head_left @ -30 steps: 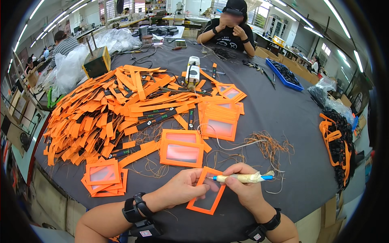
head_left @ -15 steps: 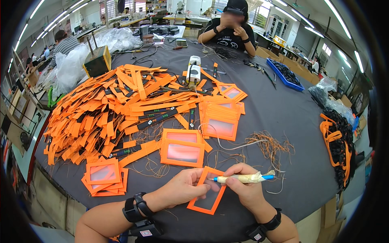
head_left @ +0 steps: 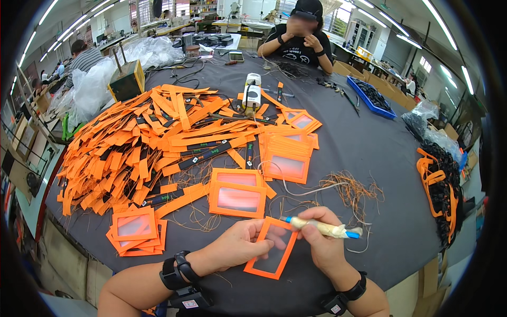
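Right fingers (head_left: 313, 238) grip a slightly blurred, apparently pen-like tool (head_left: 331, 230).

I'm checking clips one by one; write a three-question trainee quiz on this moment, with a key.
1. True or false: the pen-like tool is in the left hand's grip.

2. Choose one: what colour is the border of the window frame held above the table?
A. Green
B. Orange
C. Purple

3. Fill the gap: the blue tray sits toward the far ____ side of the picture.

Key:
1. False; it is in the right hand's grip.
2. B
3. right
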Action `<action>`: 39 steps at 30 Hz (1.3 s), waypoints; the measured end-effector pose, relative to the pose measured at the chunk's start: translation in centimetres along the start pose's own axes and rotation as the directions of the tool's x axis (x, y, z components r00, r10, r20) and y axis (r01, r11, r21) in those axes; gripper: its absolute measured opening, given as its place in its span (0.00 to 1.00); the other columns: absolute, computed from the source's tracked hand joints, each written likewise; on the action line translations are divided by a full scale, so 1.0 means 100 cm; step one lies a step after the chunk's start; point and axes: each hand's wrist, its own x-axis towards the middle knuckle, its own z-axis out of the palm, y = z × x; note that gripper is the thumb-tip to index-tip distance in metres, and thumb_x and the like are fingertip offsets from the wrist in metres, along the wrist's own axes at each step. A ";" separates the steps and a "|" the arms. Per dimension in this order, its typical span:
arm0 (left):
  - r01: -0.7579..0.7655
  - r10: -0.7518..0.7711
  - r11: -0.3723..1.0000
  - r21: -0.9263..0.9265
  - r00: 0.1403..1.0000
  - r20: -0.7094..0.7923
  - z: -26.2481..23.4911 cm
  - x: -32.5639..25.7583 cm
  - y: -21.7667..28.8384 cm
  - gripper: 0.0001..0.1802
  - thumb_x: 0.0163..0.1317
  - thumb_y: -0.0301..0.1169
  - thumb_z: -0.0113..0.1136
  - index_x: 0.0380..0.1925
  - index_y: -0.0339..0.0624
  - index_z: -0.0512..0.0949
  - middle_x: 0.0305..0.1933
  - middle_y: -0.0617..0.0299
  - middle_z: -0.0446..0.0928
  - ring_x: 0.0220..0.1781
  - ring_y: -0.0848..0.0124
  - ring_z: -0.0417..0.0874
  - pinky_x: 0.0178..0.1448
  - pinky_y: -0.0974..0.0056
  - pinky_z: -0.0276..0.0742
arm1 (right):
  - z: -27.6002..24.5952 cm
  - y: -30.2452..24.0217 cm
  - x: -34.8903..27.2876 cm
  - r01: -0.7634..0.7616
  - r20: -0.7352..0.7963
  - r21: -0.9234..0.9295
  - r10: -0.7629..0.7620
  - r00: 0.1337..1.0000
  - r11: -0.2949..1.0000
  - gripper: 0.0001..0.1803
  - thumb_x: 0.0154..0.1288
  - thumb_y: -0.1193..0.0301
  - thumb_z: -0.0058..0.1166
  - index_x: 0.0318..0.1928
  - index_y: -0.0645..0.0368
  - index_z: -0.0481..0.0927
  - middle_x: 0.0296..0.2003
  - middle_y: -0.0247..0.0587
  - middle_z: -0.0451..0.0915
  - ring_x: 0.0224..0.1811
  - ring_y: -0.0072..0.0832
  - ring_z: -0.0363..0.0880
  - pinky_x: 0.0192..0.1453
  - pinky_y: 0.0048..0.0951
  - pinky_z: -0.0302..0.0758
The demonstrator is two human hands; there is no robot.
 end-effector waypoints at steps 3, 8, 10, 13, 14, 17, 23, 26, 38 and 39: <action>-0.002 0.002 1.000 0.019 1.000 -0.028 -0.001 -0.002 0.000 0.19 0.64 0.27 0.52 0.56 0.39 0.70 0.45 0.62 0.78 0.33 0.80 0.75 0.41 0.74 0.74 | 0.005 0.000 0.006 0.104 -0.044 -0.134 -0.111 0.993 0.986 0.14 0.65 0.68 0.56 0.47 0.63 0.75 0.37 0.39 0.77 0.35 0.20 0.74 0.38 0.20 0.72; -0.035 0.042 0.997 0.072 0.995 -0.094 0.003 -0.004 0.001 0.17 0.66 0.30 0.54 0.53 0.37 0.73 0.44 0.62 0.79 0.33 0.80 0.76 0.38 0.74 0.74 | 0.006 0.002 0.004 0.133 0.028 -0.372 -0.132 0.991 0.919 0.12 0.60 0.75 0.60 0.44 0.60 0.76 0.35 0.37 0.75 0.35 0.20 0.73 0.40 0.22 0.71; -0.065 0.085 0.987 0.147 0.988 -0.132 0.003 -0.004 0.001 0.16 0.66 0.31 0.55 0.52 0.35 0.73 0.41 0.62 0.79 0.32 0.80 0.78 0.36 0.74 0.75 | 0.006 0.002 0.001 0.099 0.022 -0.333 -0.098 0.995 0.938 0.11 0.59 0.77 0.60 0.43 0.60 0.76 0.34 0.36 0.75 0.35 0.19 0.73 0.39 0.21 0.70; -0.061 0.162 0.925 0.376 0.956 -0.243 0.008 -0.006 0.005 0.16 0.68 0.31 0.53 0.50 0.32 0.74 0.37 0.61 0.80 0.31 0.79 0.79 0.35 0.73 0.77 | 0.008 0.001 -0.001 0.062 -0.013 -0.278 -0.068 0.998 0.959 0.11 0.58 0.79 0.59 0.42 0.59 0.76 0.34 0.33 0.75 0.34 0.17 0.71 0.37 0.19 0.69; -0.076 0.176 0.923 0.378 0.956 -0.236 0.007 -0.006 0.004 0.15 0.68 0.31 0.51 0.50 0.32 0.74 0.37 0.60 0.80 0.31 0.78 0.80 0.35 0.72 0.78 | 0.009 0.001 -0.002 0.053 -0.025 -0.270 -0.062 0.998 0.961 0.11 0.58 0.79 0.59 0.42 0.59 0.76 0.34 0.32 0.75 0.34 0.16 0.71 0.37 0.19 0.69; -0.103 0.177 0.946 0.308 0.958 -0.225 0.002 -0.004 -0.001 0.16 0.71 0.33 0.46 0.49 0.31 0.74 0.36 0.57 0.81 0.32 0.74 0.82 0.37 0.70 0.80 | 0.010 0.000 -0.001 0.024 -0.051 -0.228 -0.036 0.998 0.973 0.11 0.58 0.80 0.59 0.42 0.60 0.76 0.34 0.31 0.75 0.33 0.14 0.70 0.36 0.18 0.68; -0.102 0.104 0.995 0.019 0.969 -0.226 -0.003 -0.002 -0.003 0.20 0.73 0.38 0.40 0.47 0.31 0.74 0.39 0.54 0.81 0.38 0.70 0.83 0.43 0.67 0.81 | 0.005 0.002 0.002 0.013 -0.060 -0.161 -0.023 0.998 0.987 0.11 0.59 0.80 0.58 0.43 0.60 0.75 0.33 0.29 0.74 0.32 0.12 0.69 0.35 0.17 0.68; -0.140 0.149 0.989 0.055 0.957 -0.250 -0.005 0.000 -0.005 0.19 0.73 0.38 0.42 0.47 0.32 0.75 0.39 0.55 0.81 0.38 0.72 0.82 0.42 0.69 0.79 | 0.004 -0.001 0.003 -0.043 -0.079 -0.061 0.038 0.996 0.997 0.11 0.60 0.80 0.57 0.43 0.60 0.74 0.32 0.29 0.73 0.32 0.12 0.69 0.34 0.17 0.69; -0.078 0.110 0.985 0.152 0.971 -0.212 -0.005 0.000 0.000 0.15 0.68 0.37 0.54 0.43 0.35 0.79 0.34 0.65 0.82 0.25 0.85 0.72 0.28 0.79 0.70 | -0.004 -0.002 0.009 -0.022 -0.131 0.055 0.030 0.991 0.998 0.12 0.62 0.82 0.54 0.45 0.58 0.72 0.33 0.28 0.72 0.34 0.13 0.71 0.37 0.16 0.70; -0.077 0.108 0.986 0.145 0.970 -0.217 -0.005 0.000 0.000 0.15 0.68 0.37 0.54 0.43 0.35 0.79 0.34 0.64 0.82 0.25 0.85 0.72 0.28 0.80 0.70 | -0.004 -0.001 0.009 -0.022 -0.128 0.059 0.030 0.991 0.998 0.12 0.62 0.82 0.54 0.46 0.58 0.72 0.33 0.28 0.72 0.34 0.13 0.71 0.37 0.16 0.71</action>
